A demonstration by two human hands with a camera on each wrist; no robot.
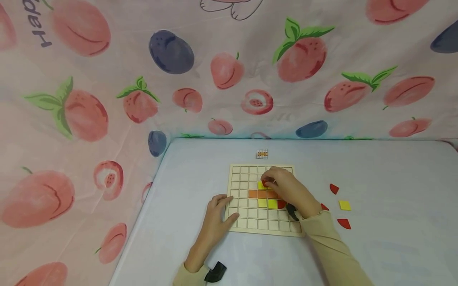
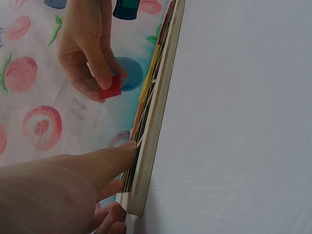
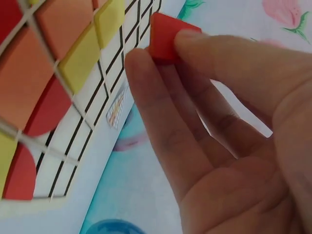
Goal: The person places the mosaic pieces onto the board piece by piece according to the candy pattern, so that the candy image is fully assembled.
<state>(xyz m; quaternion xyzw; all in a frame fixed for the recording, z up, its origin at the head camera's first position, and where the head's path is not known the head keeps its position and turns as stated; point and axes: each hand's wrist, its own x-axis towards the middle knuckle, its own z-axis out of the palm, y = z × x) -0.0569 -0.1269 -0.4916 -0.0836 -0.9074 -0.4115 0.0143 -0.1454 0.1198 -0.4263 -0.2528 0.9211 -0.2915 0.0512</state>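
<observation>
A pale wooden grid board lies on the white table. Thumb and fingertip of my right hand pinch a red piece with a curved edge, over the board's upper part. Under that hand, in the head view, a yellow square shows partly. A row of orange squares runs below it, then yellow squares and a red quarter-circle piece; the right hand covers some cells. My left hand rests at the board's left edge, fingers spread, thumb and fingertips touching the rim.
Right of the board lie a yellow square and loose red quarter-circle pieces, one partly behind the right forearm. A small patterned card lies beyond the board's far edge. Fruit-print cloth hangs behind and left of the table.
</observation>
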